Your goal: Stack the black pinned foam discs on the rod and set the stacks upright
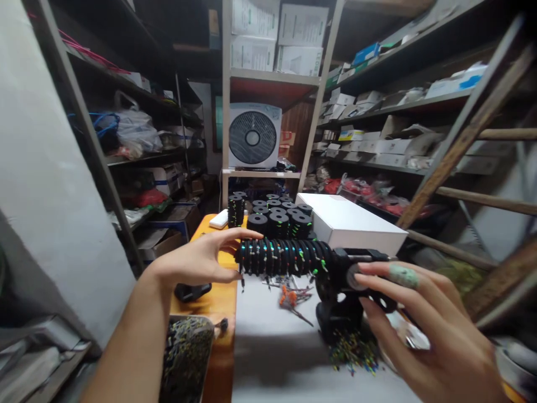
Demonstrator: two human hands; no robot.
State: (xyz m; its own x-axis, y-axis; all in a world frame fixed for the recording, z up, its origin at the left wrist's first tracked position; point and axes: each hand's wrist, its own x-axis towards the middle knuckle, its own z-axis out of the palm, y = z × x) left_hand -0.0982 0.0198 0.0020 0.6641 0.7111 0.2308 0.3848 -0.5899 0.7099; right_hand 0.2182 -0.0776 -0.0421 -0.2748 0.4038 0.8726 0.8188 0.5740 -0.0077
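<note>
1. The row of black discs [281, 256] sits threaded on a horizontal rod, above the worktop [272, 347] and in front of the white box [352, 224]. The rod is carried by a black stand [339, 302] at its right end.
2. The left hand [201, 260] touches the row's left end, fingers spread and loosely curled, not clamped on anything.
3. The right hand [419, 313] is at the stand, fingers open and extended; one finger wears a green wrap. It may be touching the stand's round knob, though blur makes that uncertain.
4. The discs look stiff and light singly, but as a row they would likely slide apart; I judge it best held from both ends, pressed together.
5. Small coloured bits dot the discs, and similar loose pieces [352, 350] lie scattered under the stand, so rough handling might shed them.
6. More stacks of discs [277, 218] stand behind. The worktop is grey with an orange edge, in a narrow storeroom of crowded shelves and a box fan [254, 136].
</note>
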